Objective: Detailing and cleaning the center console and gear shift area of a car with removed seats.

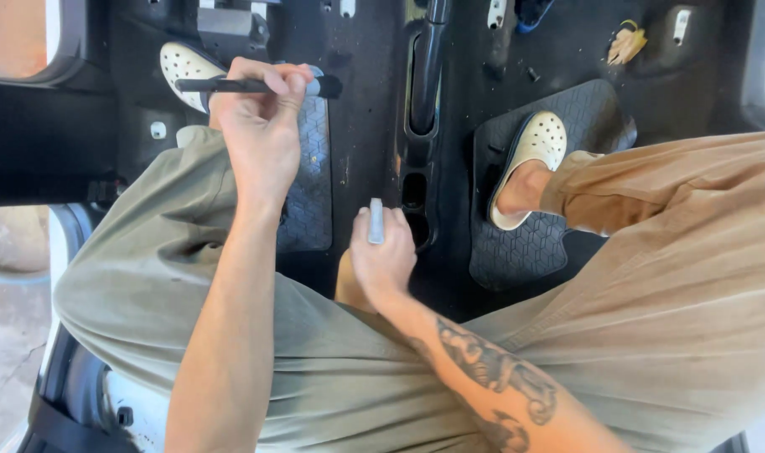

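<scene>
rubber floor mats point(558, 168): 2 | white clogs point(537, 143): 2 | brush point(248, 85): 1 | grey tube point(376, 221): 1

one head-worn view looks steeply down, close over the lap, onto the car floor point(374, 126).

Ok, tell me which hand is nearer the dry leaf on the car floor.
Right. The right hand, gripping a small grey tool, is at centre, below-left of the dry leaf; the left hand, holding a black brush, is farther left.
</scene>
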